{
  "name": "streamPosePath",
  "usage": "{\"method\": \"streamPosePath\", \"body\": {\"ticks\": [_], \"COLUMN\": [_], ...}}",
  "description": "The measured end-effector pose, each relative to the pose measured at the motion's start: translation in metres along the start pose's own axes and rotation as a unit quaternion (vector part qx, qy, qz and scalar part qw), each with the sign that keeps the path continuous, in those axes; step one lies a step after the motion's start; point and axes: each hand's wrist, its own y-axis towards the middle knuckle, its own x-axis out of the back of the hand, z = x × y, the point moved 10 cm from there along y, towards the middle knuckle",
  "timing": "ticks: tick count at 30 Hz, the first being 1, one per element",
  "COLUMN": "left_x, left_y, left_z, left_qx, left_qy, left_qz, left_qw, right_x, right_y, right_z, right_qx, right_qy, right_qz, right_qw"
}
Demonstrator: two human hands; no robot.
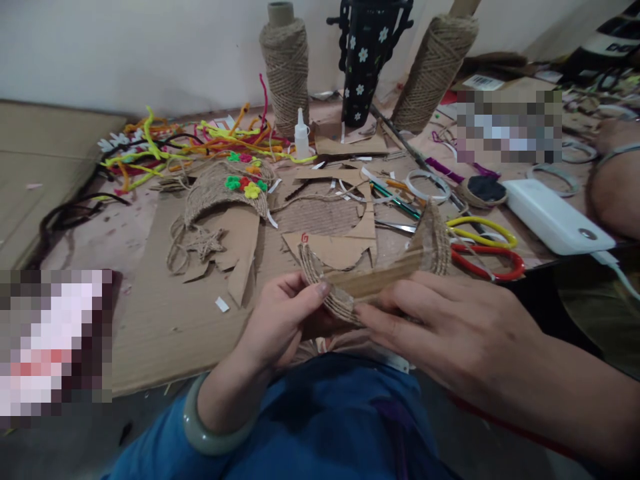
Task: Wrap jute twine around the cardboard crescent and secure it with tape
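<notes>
Between my hands is a curved cardboard piece (385,277) with rows of jute twine along its edge. My left hand (285,313) pinches its twine-covered left end between thumb and fingers. The fingers of my right hand (450,327) grip the near edge, close to the twine rows. Beyond lies a twine-wrapped crescent (220,190) with small green, red and yellow flowers on it. Next to that, a twine star (206,244) rests on a cut cardboard scrap (245,240). Scissors with yellow and red handles (487,260) lie right of the held piece.
Two jute twine spools (285,73) (435,70) stand at the back, with a black flowered vase (363,67) and a glue bottle (301,137) between them. Pipe cleaners (150,143) are heaped at back left. A white power bank (557,217) and another person's arm (617,180) are at right.
</notes>
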Motion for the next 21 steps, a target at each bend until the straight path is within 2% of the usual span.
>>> {"method": "streamPosePath", "body": {"ticks": [6, 11, 17, 21], "left_x": [0.003, -0.008, 0.000, -0.002], "left_y": [-0.001, -0.004, -0.003, -0.004], "left_z": [0.000, 0.009, 0.013, 0.011], "left_qx": [0.002, 0.038, 0.054, 0.057], "left_qy": [-0.002, 0.010, 0.044, 0.054], "left_qz": [-0.007, 0.039, 0.014, 0.024], "left_qw": [1.000, 0.998, 0.997, 0.997], "right_x": [0.003, -0.004, 0.003, 0.007], "right_y": [0.002, 0.008, 0.006, 0.004], "right_z": [0.001, 0.000, -0.005, -0.009], "right_qx": [-0.007, -0.014, 0.005, 0.005], "right_qy": [-0.017, -0.014, 0.003, -0.008], "right_qz": [-0.048, -0.053, -0.048, -0.042], "right_qw": [0.999, 0.998, 0.999, 0.999]}}
